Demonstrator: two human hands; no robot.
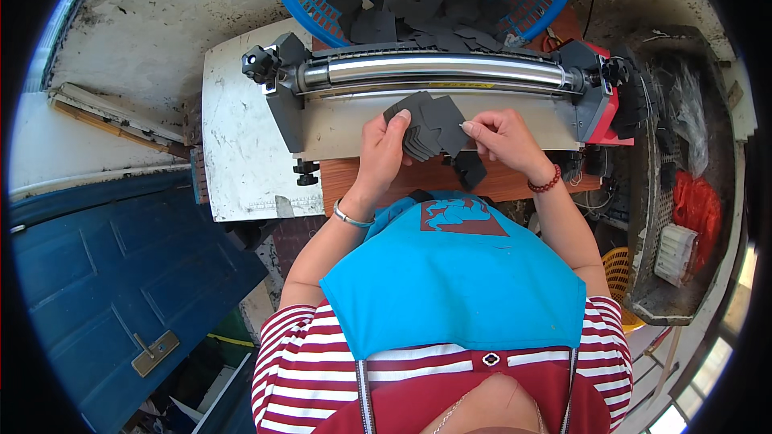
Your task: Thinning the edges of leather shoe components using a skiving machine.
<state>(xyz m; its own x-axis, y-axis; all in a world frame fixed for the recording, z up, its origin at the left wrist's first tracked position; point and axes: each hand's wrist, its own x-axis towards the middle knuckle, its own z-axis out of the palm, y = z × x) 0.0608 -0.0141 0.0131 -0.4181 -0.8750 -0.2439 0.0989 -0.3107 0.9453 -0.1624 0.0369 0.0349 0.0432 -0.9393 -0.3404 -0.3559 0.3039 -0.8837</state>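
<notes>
My left hand (382, 147) is closed around a fanned stack of dark grey sheet pieces (420, 135), thumb on top. Between the thumb and fingers of my right hand (505, 138) is the edge of a dark grey piece (449, 122), which overlaps the stack's right side. Both hands are over the front edge of a roller machine (442, 71) with a long shiny metal cylinder. Just below the pieces is a black object (469, 170) whose kind I cannot make out.
Behind the machine stands a blue plastic basket (291, 2) holding many dark grey scraps (418, 6). A white tabletop (237, 112) lies to the left, near a blue door (121, 265). At right, a worn trough (643, 289) holds a red plastic bag (696, 213). Black knobs (261, 64) project from the machine's ends.
</notes>
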